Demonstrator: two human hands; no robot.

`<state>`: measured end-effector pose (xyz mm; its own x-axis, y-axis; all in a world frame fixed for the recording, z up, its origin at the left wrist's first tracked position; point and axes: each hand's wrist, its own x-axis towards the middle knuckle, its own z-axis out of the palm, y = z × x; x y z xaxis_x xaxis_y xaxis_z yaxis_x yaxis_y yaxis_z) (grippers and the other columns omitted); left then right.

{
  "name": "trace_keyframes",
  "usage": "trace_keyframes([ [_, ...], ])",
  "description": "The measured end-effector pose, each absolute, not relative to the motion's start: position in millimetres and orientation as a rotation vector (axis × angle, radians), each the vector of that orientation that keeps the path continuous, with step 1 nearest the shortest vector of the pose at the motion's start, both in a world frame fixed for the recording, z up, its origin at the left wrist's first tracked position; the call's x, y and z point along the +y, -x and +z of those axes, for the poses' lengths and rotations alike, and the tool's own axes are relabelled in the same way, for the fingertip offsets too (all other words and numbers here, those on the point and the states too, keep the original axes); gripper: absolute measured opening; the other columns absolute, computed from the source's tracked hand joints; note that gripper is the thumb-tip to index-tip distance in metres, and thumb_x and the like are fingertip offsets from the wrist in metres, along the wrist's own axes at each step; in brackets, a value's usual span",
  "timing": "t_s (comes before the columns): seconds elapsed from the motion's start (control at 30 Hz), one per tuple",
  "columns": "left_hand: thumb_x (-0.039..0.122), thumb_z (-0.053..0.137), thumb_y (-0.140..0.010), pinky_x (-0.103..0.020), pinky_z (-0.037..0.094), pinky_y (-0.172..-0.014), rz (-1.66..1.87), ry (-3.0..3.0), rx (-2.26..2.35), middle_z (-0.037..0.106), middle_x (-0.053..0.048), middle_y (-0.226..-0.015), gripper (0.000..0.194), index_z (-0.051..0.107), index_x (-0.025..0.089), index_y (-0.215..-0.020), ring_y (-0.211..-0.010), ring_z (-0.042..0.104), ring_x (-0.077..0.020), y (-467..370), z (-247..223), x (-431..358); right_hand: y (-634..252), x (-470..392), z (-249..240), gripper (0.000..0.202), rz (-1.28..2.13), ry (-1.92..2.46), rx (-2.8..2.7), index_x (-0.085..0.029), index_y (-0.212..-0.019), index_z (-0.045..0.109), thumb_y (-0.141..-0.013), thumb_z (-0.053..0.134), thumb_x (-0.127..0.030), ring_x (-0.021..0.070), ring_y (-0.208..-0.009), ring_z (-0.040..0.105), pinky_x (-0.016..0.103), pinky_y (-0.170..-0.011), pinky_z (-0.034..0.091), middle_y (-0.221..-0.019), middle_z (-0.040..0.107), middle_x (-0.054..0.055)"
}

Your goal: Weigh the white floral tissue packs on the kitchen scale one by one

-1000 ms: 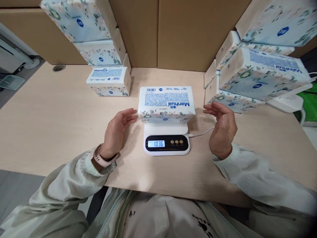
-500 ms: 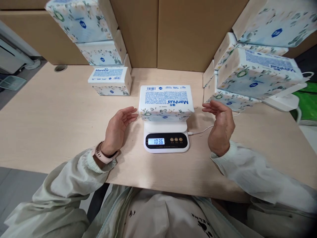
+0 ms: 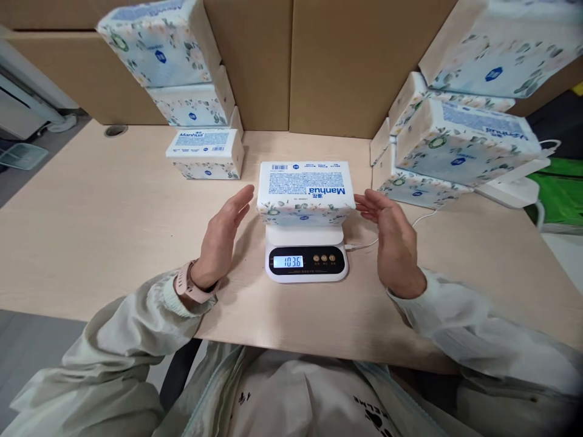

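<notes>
A white tissue pack (image 3: pixel 305 188) with blue print and a floral edge rests on a white digital scale (image 3: pixel 306 274), whose lit display reads 103.6. My left hand (image 3: pixel 221 240), with a pink band at the wrist, is open to the left of the pack, a small gap between them. On the other side, my right hand (image 3: pixel 392 243) is open, its fingertips right beside the pack's right edge; whether they touch it I cannot tell. Neither hand holds anything. A white cable (image 3: pixel 363 246) runs from the scale's right side.
Tissue packs (image 3: pixel 204 155) are stacked at the back left. More packs (image 3: pixel 464 145) stand stacked at the back right, beside a white device and a green item (image 3: pixel 562 188). Brown cardboard (image 3: pixel 337 67) borders the table's (image 3: pixel 113 230) back edge.
My right hand has moved left, closer to the pack. My left hand has turned slightly, with its fingers pointing further up. The view has shifted a little; the display reading is unchanged.
</notes>
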<state>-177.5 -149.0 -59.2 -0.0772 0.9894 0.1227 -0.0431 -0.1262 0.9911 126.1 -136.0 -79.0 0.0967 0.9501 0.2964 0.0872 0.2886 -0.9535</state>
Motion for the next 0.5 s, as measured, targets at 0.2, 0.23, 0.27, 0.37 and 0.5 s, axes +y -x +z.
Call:
trace_keyframes([
  [0.2,0.065,0.046,-0.108,-0.052,0.021,-0.142,1.2,-1.408,0.902,0.044,0.003,-0.173,0.06,0.06,0.032,-0.155,-0.17,0.022,-0.028,156.1,-44.2,-131.3,-111.4,-141.7,-65.3,0.06,1.185,1.114,-1.406,-0.043,-0.163,0.046,-0.107,0.048,-0.066,0.0265,-0.168,0.033,0.062,-0.141,0.021,-0.176,0.043,-0.008],
  [0.23,0.064,0.046,-0.108,-0.051,0.022,-0.142,1.209,-1.437,0.876,0.046,0.003,-0.172,0.058,0.062,0.032,-0.154,-0.17,0.023,-0.0279,153.8,-40.9,-128.7,-106.7,-139.5,-58.2,0.063,1.2,1.107,-1.455,-0.044,-0.165,0.042,-0.107,0.048,-0.067,0.0264,-0.17,0.029,0.062,-0.142,0.019,-0.177,0.04,-0.009],
  [0.27,0.063,0.047,-0.109,-0.051,0.024,-0.142,1.239,-1.462,0.863,0.048,0.003,-0.171,0.056,0.063,0.032,-0.152,-0.17,0.024,-0.0282,153.1,-36.8,-126.2,-100.8,-135.7,-49.3,0.066,1.2,1.102,-1.504,-0.044,-0.167,0.039,-0.106,0.049,-0.068,0.0266,-0.171,0.027,0.061,-0.143,0.018,-0.178,0.039,-0.009],
  [0.37,0.064,0.052,-0.106,-0.049,0.029,-0.141,1.406,-1.53,0.853,0.056,0.007,-0.164,0.05,0.07,0.034,-0.141,-0.169,0.028,-0.0295,166.3,-18.3,-114.2,-73.9,-113.5,-16.1,0.076,1.176,1.048,-1.65,-0.043,-0.17,0.031,-0.103,0.051,-0.073,0.0285,-0.171,0.025,0.061,-0.142,0.018,-0.179,0.037,-0.008],
  [0.5,0.073,0.061,-0.097,-0.05,0.026,-0.141,1.619,-1.669,0.947,0.059,0.011,-0.16,0.061,0.064,0.032,-0.142,-0.167,0.029,-0.032,223.1,4.9,-76.4,-14.1,-55.9,12.9,0.09,1.205,0.9,-1.819,-0.035,-0.172,0.024,-0.099,0.043,-0.083,0.0251,-0.174,0.013,0.054,-0.143,0.013,-0.184,0.021,-0.006],
])
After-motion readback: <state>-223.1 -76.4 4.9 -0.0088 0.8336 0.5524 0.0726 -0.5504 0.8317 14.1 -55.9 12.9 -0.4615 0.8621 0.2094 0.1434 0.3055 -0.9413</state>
